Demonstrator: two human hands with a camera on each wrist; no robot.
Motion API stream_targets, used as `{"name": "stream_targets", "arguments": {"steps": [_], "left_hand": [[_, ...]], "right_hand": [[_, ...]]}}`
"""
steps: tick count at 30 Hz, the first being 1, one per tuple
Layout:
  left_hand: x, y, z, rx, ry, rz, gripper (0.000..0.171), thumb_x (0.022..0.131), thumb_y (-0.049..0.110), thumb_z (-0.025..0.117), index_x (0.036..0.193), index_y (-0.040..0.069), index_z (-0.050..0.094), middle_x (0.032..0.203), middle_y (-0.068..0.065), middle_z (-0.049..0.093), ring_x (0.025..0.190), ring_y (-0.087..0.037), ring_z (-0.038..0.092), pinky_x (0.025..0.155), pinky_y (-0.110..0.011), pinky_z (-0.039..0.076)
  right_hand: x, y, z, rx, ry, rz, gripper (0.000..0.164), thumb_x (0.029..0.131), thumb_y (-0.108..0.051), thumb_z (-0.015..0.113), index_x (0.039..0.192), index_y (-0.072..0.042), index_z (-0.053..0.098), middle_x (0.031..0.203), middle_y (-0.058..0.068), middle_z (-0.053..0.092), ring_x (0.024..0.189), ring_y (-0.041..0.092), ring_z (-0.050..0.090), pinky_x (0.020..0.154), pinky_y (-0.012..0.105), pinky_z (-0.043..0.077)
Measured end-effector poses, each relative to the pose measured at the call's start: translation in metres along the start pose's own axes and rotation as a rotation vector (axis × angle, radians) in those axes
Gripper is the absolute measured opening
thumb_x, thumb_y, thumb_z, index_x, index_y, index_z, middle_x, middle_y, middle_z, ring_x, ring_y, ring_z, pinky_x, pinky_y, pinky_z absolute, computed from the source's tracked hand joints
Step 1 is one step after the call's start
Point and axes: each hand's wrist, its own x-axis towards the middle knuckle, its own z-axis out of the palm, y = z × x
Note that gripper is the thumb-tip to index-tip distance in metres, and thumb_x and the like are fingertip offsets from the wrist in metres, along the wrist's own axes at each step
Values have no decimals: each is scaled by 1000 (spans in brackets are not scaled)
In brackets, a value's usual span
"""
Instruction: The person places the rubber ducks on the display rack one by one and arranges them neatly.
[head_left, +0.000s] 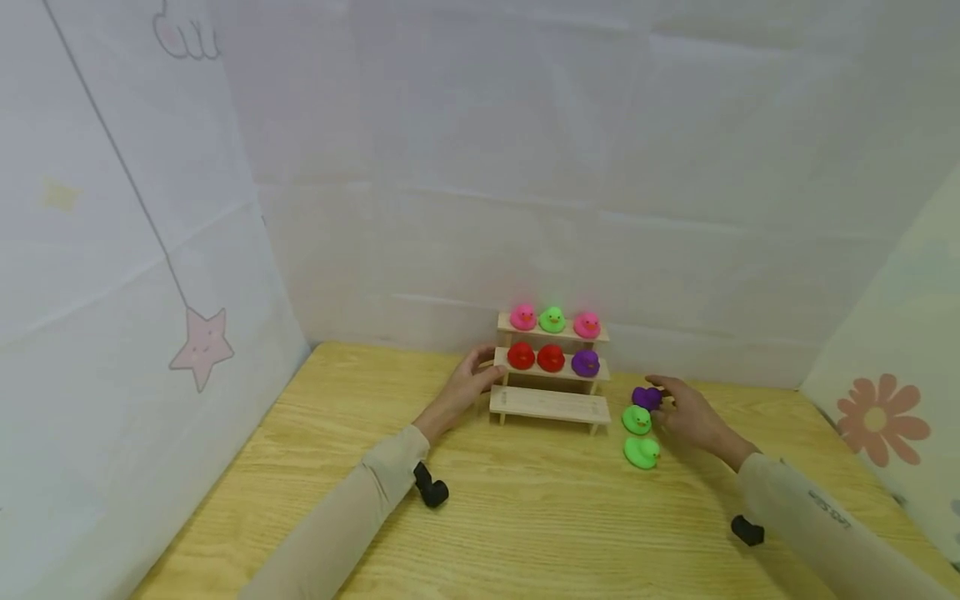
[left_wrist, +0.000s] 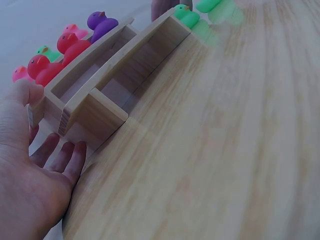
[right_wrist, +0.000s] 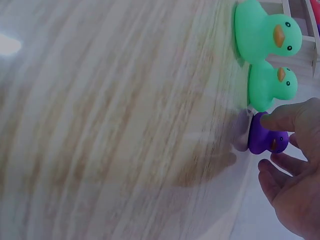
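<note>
At the left end of a three-tier wooden display stand [head_left: 551, 403], my left hand [head_left: 480, 375] grips the middle step, thumb on top and other fingers below its end. Pink ducks [head_left: 522, 317] and a green one [head_left: 552, 320] sit on the top step. Two red ducks [head_left: 551, 359] and a purple duck [head_left: 585, 363] occupy the middle step; the lowest is bare. Right of the stand, my right hand [head_left: 690, 414] holds another purple duck [right_wrist: 260, 135] low at the table, thumb against its body and fingers round the other side. The index finger is partly hidden behind it.
Two green ducks [head_left: 637, 420] [right_wrist: 267, 35] stand on the table in front of the purple one, right of the stand. The wooden tabletop [head_left: 510, 517] stretches toward me. A white cloth backdrop [head_left: 450, 250] rises close behind the stand, with printed sides left and right.
</note>
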Motion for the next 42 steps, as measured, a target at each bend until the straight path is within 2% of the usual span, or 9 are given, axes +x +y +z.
{"name": "stream_targets", "arguments": {"steps": [13,21,30,38,42], "left_hand": [[1,3,1,11,-11,10,55,102,25,66,150,13,43,149,-9,46,129,-27,52,103,-47,47],[4,-3,0,7,-2,8,54,101,24,68,149,14,45,147,-9,47,129,-28,52,104,-49,46],[1,-2,0,11,-4,19,56,101,24,68,150,12,44,147,-11,46,130,-29,51,105,-51,44],[1,-1,0,8,-2,7,54,102,25,68,149,15,45,147,-9,47,129,-28,52,102,-46,47],[0,-1,-1,6,-5,5,58,101,26,69,151,14,43,148,-11,45,130,-29,51,102,-46,48]], "right_hand": [[8,7,0,-28,-20,-10,54,92,7,68,141,16,46,135,39,49,116,53,55,92,62,49],[10,13,2,-56,-12,10,48,94,3,69,137,13,52,125,35,58,107,45,62,84,55,55],[11,13,5,-51,-4,35,45,93,2,69,134,13,55,123,34,60,102,40,64,81,51,56],[10,12,2,-50,13,13,41,92,3,71,129,14,58,118,31,63,99,39,65,80,50,57],[8,10,-4,-45,19,-3,41,92,2,71,129,13,58,118,29,63,99,40,64,78,50,57]]}}
